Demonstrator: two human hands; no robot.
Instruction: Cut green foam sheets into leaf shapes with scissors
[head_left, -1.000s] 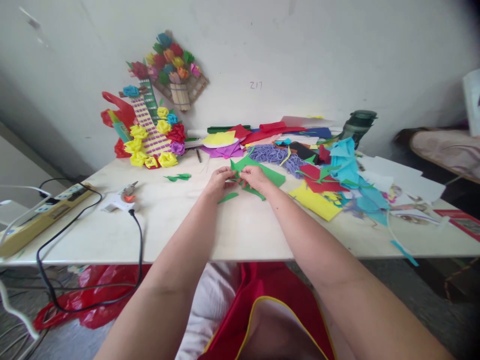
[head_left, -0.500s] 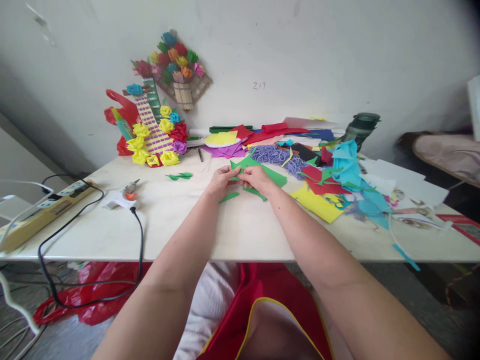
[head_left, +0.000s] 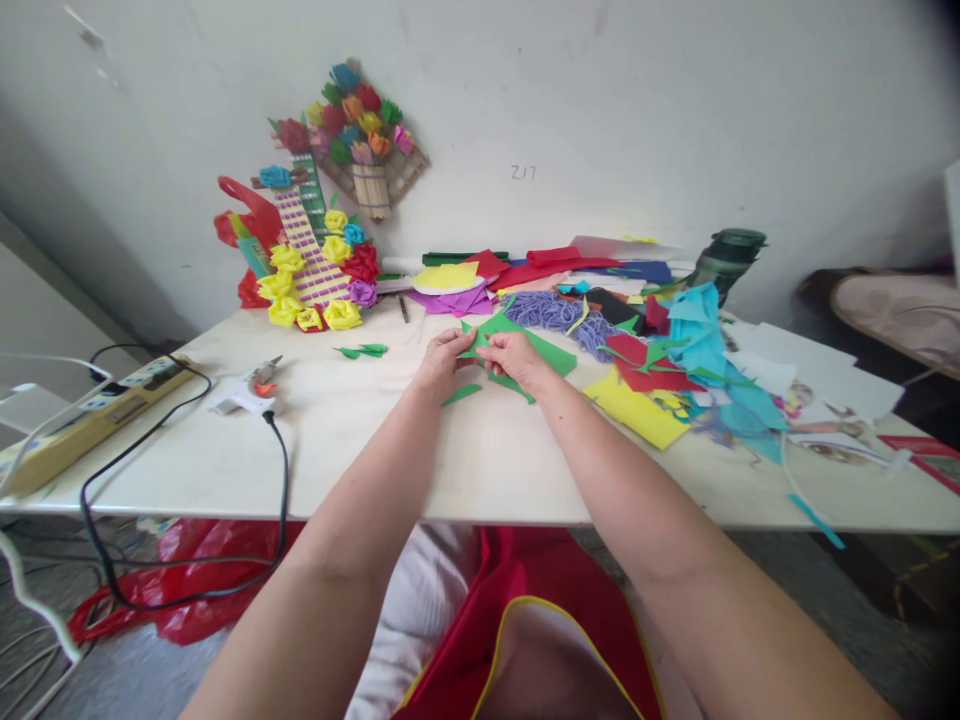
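My left hand (head_left: 447,360) and my right hand (head_left: 510,358) are close together over the middle of the table. Both are closed, thumb and fingers pinching a small piece of green paper (head_left: 473,347) between them. Its exact shape is partly hidden by my fingers. Beneath and behind my right hand lies a larger green paper sheet (head_left: 556,358). A narrow green strip (head_left: 461,395) rests on the table just in front of my left hand. Farther left lie small green paper leaves (head_left: 364,351).
A white glue gun (head_left: 244,395) and a power strip (head_left: 90,420) with black cable are at left. Behind them stands a paper-flower craft (head_left: 311,250). Purple yarn (head_left: 551,312), a yellow sheet (head_left: 637,405), blue scraps (head_left: 694,325) and a dark bottle (head_left: 724,262) fill the right.
My fingers have shifted slightly on the green paper, and more of it shows between my hands. The whole view has moved a little; the table things lie as before.
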